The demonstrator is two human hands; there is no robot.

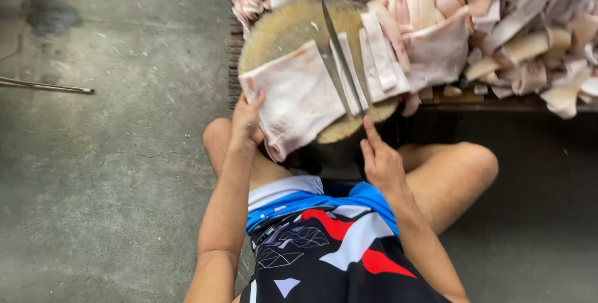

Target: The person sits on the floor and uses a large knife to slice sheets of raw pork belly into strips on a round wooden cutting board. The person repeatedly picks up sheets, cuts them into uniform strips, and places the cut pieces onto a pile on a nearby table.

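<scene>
A round wooden chopping block point(283, 26) stands in front of my knees. On it lies a wide pale slab of pork skin point(293, 100), its near end hanging over the block's edge. My left hand point(246, 122) presses flat on the slab's left corner. A long knife point(333, 41) stands on its edge across the block, at the slab's right side. My right hand point(381, 163) is closed at the knife's near end, forefinger pointing along the blade; the handle is hidden. Cut strips point(380, 60) lie just right of the blade.
A big heap of pale cut pieces point(498, 23) covers a low wooden platform point(473, 102) to the right and behind the block. Grey concrete floor lies to the left, with a thin metal rod point(47, 85) and a dark wet stain point(50, 13).
</scene>
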